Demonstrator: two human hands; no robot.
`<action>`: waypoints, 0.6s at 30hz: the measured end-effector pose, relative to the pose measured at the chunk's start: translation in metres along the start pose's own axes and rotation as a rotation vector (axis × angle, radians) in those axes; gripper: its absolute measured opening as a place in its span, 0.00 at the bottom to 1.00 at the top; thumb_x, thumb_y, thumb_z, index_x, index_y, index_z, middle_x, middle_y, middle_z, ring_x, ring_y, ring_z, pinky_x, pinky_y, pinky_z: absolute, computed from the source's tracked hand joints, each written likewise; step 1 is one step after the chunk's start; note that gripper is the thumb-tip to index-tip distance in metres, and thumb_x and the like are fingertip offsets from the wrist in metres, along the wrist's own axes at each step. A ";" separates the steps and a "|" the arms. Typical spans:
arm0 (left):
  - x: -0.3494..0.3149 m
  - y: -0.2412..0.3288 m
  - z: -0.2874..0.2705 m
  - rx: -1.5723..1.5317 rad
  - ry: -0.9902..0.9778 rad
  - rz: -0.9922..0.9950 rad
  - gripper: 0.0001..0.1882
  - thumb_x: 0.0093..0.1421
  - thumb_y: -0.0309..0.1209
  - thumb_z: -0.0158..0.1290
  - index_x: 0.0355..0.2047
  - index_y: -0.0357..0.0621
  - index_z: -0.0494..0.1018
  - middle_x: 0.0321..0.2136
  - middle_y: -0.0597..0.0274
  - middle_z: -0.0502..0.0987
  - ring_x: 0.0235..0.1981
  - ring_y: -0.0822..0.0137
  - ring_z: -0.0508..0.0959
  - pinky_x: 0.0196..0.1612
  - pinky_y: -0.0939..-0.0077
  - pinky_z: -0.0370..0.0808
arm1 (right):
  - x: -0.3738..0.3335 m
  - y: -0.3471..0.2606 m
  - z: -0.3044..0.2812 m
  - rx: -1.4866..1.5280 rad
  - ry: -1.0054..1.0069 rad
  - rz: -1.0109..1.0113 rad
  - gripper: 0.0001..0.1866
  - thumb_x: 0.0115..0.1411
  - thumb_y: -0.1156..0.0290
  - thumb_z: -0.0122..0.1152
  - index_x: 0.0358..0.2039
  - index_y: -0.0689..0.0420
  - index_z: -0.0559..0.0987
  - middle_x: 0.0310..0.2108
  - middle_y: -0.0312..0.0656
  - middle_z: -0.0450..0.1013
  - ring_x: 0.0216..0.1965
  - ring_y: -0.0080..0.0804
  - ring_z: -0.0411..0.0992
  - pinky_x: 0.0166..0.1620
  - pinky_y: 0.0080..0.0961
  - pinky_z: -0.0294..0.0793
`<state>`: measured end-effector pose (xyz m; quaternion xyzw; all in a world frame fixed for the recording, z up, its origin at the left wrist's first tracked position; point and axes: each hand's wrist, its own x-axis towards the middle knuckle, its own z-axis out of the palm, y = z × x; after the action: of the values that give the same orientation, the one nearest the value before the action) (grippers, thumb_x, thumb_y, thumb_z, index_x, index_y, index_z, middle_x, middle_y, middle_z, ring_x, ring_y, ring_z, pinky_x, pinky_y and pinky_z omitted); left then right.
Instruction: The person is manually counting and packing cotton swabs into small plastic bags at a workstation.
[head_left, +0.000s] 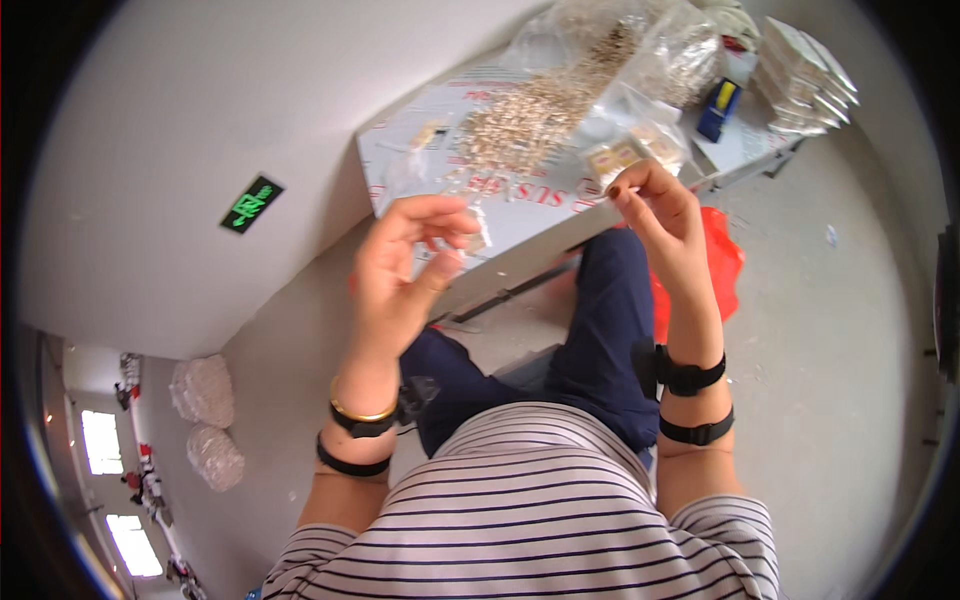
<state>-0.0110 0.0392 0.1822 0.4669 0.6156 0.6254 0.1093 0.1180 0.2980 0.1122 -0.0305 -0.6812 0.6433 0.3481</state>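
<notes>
Beside the pale wall [170, 150], beige pieces [515, 125] across a silvery table [390, 140].

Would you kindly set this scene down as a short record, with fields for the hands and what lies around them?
Left hand: fingers curled, beside a small pale item; grip unclear
Right hand: thumb and forefinger close together, near a clear bag with yellowish pieces; held item unclear
Table: heap of small beige pieces
Far right: blue-and-yellow object, stacked white packages
Wall: green-and-black sign

Workshop: worktable [530, 224], heaped small parts [520, 125], clear plastic bags [685, 60].
</notes>
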 end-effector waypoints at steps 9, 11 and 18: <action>-0.026 -0.012 -0.026 0.058 0.056 -0.237 0.13 0.69 0.30 0.59 0.50 0.36 0.77 0.40 0.62 0.82 0.45 0.74 0.79 0.51 0.78 0.73 | -0.071 0.086 -0.145 -0.968 0.459 0.172 0.08 0.62 0.72 0.64 0.40 0.59 0.82 0.41 0.47 0.75 0.47 0.44 0.73 0.53 0.37 0.72; -0.030 -0.014 -0.024 0.077 0.068 -0.239 0.12 0.69 0.30 0.58 0.49 0.36 0.77 0.40 0.62 0.82 0.45 0.75 0.79 0.50 0.78 0.73 | -0.073 0.097 -0.148 -0.898 0.441 0.201 0.08 0.63 0.71 0.64 0.40 0.60 0.82 0.40 0.47 0.76 0.45 0.42 0.75 0.51 0.35 0.73; -0.041 -0.036 -0.041 0.161 0.163 -0.247 0.11 0.70 0.31 0.57 0.47 0.37 0.79 0.38 0.64 0.83 0.41 0.78 0.79 0.46 0.80 0.73 | -0.037 0.129 -0.088 -0.659 0.217 0.202 0.09 0.65 0.71 0.63 0.40 0.64 0.81 0.35 0.44 0.81 0.36 0.33 0.79 0.43 0.28 0.76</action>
<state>-0.0340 -0.0099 0.1406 0.3426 0.7232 0.5918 0.0970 0.1382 0.3773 -0.0260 -0.2761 -0.8047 0.4134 0.3246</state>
